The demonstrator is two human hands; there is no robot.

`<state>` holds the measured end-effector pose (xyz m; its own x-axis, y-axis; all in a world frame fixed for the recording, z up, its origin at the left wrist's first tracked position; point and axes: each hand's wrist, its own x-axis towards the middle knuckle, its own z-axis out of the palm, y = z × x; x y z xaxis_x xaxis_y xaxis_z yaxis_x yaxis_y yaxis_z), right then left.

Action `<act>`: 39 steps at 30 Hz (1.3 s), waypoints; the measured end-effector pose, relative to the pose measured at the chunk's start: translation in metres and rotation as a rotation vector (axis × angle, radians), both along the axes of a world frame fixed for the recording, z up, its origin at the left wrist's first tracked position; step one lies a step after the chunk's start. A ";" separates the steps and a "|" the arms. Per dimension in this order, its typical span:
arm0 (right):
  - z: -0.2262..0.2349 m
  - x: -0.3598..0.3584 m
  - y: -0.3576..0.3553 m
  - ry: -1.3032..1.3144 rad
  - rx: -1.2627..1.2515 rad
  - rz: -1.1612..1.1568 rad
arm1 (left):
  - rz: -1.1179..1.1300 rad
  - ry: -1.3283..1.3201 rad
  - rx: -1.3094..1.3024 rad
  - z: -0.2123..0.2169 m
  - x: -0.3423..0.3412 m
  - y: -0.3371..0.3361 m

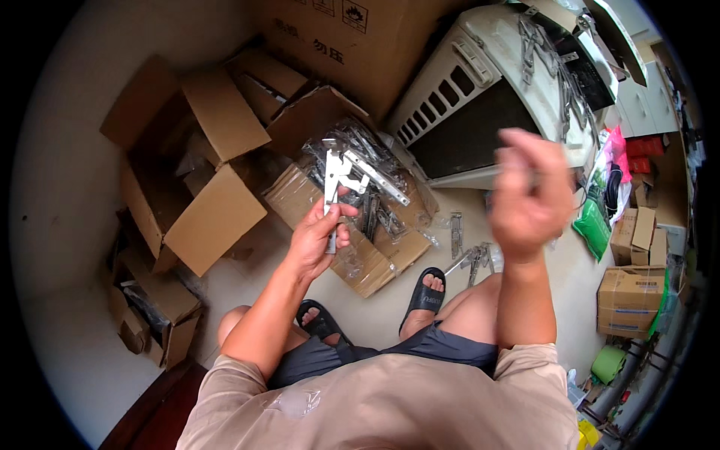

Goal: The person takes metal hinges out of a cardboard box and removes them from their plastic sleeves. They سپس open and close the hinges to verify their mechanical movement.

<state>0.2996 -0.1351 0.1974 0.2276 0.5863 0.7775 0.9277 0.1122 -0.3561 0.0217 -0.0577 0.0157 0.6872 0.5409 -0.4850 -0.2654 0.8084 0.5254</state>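
Observation:
My left hand (313,234) is closed around the lower end of a shiny metal hinge (332,174) with flat arms, held upright. Below and beyond it, an open cardboard box (367,271) holds a heap of similar metal hinges (369,214), some in clear plastic. My right hand (531,191) is raised on the right, in front of the white plastic pet carrier (442,64). Motion smears its fingers, so I cannot make out their shape or anything in them. More metal hinges (531,46) lie on top of the carrier.
Loose hinges (474,260) lie on the floor by my right foot. Open cardboard boxes (217,217) stand at the left, with a large carton (330,45) behind. At the right are a green bag (592,225), small cartons (630,300) and a shelf.

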 end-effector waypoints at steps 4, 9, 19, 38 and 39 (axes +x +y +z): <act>-0.035 -0.028 0.021 0.098 -0.395 0.165 | -0.005 -0.043 0.012 0.002 -0.002 -0.004; -0.061 -0.029 0.012 0.265 -0.708 0.137 | -0.019 -0.061 0.025 0.007 0.000 -0.007; -0.088 -0.034 0.013 0.868 -1.030 0.203 | -0.031 -0.196 -0.051 0.012 -0.007 -0.006; -0.086 -0.021 0.016 1.232 -0.838 0.239 | -0.177 -0.231 0.058 0.033 -0.008 -0.011; -0.085 -0.021 0.017 1.227 -0.843 0.239 | -0.178 -0.238 0.063 0.033 -0.008 -0.011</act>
